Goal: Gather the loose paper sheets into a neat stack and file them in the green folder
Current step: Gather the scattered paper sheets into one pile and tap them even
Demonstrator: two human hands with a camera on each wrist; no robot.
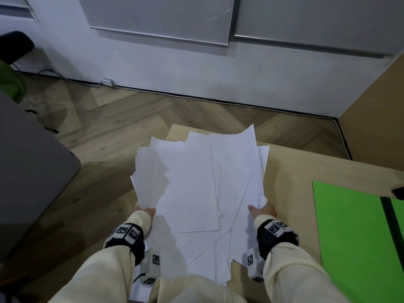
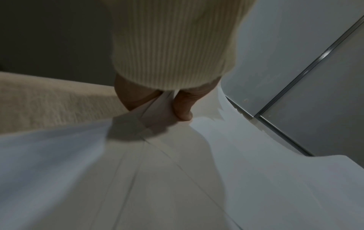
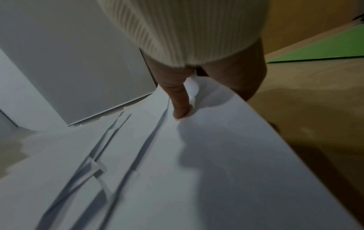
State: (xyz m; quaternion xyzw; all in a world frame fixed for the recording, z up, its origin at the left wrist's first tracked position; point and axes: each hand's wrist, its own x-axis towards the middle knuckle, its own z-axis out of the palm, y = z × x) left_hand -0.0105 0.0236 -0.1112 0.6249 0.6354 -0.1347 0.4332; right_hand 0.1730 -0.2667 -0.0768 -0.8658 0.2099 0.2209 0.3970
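A loose, uneven bundle of white paper sheets is lifted over the wooden table, its edges fanned out at different angles. My left hand pinches the bundle's left edge, thumb on top and fingers underneath. My right hand grips the right edge the same way, thumb pressed on the top sheet. More sheets hang or lie lower, near my wrists. The green folder lies open and flat on the table at the right, also visible in the right wrist view.
The table's left edge drops to a herringbone wood floor. A grey surface stands at the left. A white wall with grey panels lies ahead, and a tan partition rises at the right.
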